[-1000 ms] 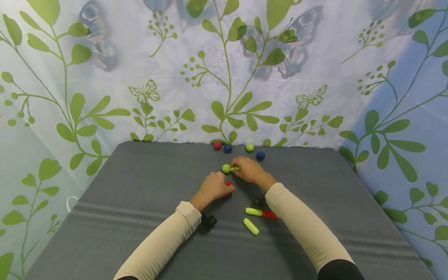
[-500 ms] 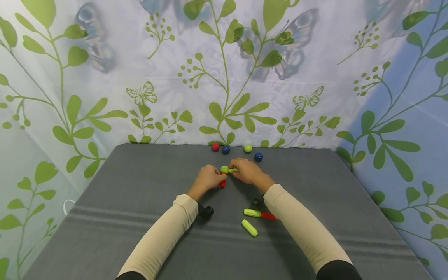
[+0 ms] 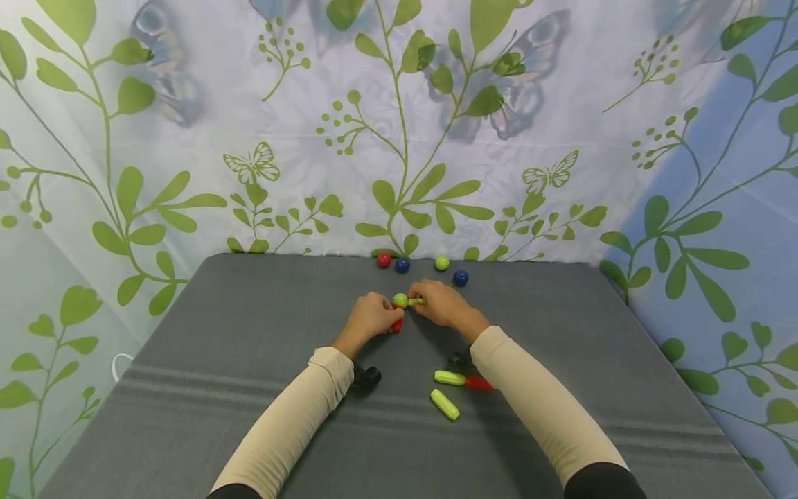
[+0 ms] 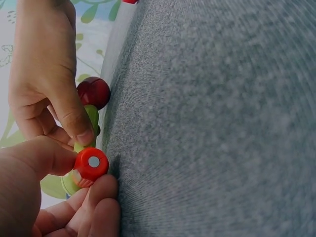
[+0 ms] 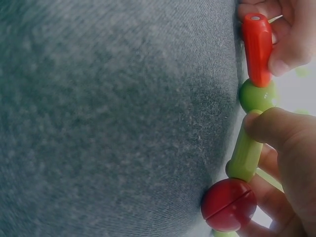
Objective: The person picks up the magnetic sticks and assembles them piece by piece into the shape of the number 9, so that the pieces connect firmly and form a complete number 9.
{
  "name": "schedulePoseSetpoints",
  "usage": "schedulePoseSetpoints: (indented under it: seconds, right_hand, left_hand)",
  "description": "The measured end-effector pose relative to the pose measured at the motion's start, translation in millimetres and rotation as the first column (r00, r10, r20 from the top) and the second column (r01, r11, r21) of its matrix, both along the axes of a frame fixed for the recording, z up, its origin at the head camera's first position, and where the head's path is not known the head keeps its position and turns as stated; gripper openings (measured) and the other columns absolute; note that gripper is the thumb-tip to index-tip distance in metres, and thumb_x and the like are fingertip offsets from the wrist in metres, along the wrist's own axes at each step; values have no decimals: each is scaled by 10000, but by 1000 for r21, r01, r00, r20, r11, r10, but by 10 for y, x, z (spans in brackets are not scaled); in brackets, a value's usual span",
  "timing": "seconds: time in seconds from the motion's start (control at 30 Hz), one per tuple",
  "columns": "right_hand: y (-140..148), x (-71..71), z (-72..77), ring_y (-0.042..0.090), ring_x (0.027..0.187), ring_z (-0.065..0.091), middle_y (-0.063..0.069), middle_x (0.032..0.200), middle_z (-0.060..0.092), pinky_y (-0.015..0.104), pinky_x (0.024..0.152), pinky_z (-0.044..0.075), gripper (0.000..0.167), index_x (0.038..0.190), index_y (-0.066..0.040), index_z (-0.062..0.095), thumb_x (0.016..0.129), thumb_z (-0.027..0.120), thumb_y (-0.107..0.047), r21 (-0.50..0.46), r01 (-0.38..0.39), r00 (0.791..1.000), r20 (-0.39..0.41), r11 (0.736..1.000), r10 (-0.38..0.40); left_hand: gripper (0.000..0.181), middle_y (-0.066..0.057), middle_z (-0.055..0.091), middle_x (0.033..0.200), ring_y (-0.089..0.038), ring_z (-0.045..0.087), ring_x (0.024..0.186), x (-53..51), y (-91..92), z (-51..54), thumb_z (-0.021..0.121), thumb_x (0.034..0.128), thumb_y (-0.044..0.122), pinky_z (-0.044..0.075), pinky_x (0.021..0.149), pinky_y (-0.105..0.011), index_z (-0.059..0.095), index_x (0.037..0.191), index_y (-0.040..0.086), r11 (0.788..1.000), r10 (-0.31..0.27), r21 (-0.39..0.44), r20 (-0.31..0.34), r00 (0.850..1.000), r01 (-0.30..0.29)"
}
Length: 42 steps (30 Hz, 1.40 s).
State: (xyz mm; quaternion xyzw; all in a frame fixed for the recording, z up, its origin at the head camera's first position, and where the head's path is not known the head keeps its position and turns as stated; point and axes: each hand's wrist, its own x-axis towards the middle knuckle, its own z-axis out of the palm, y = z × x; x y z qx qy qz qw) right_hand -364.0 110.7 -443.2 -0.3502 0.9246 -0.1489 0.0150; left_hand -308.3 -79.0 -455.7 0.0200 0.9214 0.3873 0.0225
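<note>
Thumb and fingers of my left hand pinch a red magnetic building stick; a silvery disc shows in its free end in the left wrist view. The stick's other end touches a glossy green ball. My right hand pinches a lime-green magnetic stick, which runs from that ball to a dark red ball. A bit of another green piece shows beyond the red ball, mostly hidden. In the head view, the right hand's fingers cover the red ball.
Along the grey table's back edge sit a red ball, a blue ball, a green ball and another blue ball. Nearer lie a green stick end to end with a red stick, and a loose green stick.
My left hand has moved away from me, bringing the red stick up against the green ball; a second ago they were apart. The right hand has stayed almost in place.
</note>
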Motion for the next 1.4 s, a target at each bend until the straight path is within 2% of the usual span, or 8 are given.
schedulePoseSetpoints:
  seconds: [0.47,0.67,0.83,1.03,1.2,1.4]
  right_hand:
    - [-72,-27,-18,220,930,634,37,1042,653,416,813,520,143,1079,-129,678,944,725,-122,-8,-13,1000,-9,1000,13]
    - [-41,-83,7,219,1000,630,28,1099,652,422,861,512,182,1142,-138,694,973,700,-204,10,-3,1000,22,1000,3]
    - [150,-203,126,257,1074,616,68,1163,648,460,913,492,267,1224,-95,683,1000,658,-237,4,79,995,57,997,-79]
    - [486,-357,266,318,1110,601,140,1200,633,506,927,474,300,1259,-46,659,990,653,-178,-25,222,975,32,975,-221]
    - [708,-443,205,365,1139,580,180,1260,579,546,927,464,335,1306,-51,626,984,638,-141,18,295,955,18,955,-296]
    - [813,-495,81,390,1161,557,205,1341,494,557,952,449,379,1347,-76,571,981,650,-133,65,328,944,25,943,-330]
  left_hand:
    - [268,58,621,546,-145,570,520,-38,-32,-59,725,879,321,428,507,-300,686,682,143,996,53,-73,-10,999,-53]
    - [297,58,610,528,-146,570,503,-40,-34,-55,724,881,335,423,503,-312,663,663,143,994,46,-95,-10,999,-47]
    - [314,50,602,526,-144,567,502,-37,-30,-47,730,876,344,425,509,-312,639,648,148,994,40,-98,4,999,-39]
    - [344,48,591,526,-137,559,515,-67,-17,-52,734,883,362,415,527,-308,617,639,150,993,28,-116,27,999,-25]
    - [385,57,552,510,-133,527,506,-85,7,-50,738,879,384,388,519,-301,586,607,159,991,10,-131,20,1000,-7]
    - [407,55,519,508,-133,502,499,-67,19,-21,746,876,387,370,502,-297,561,594,159,992,-2,-126,10,1000,3]
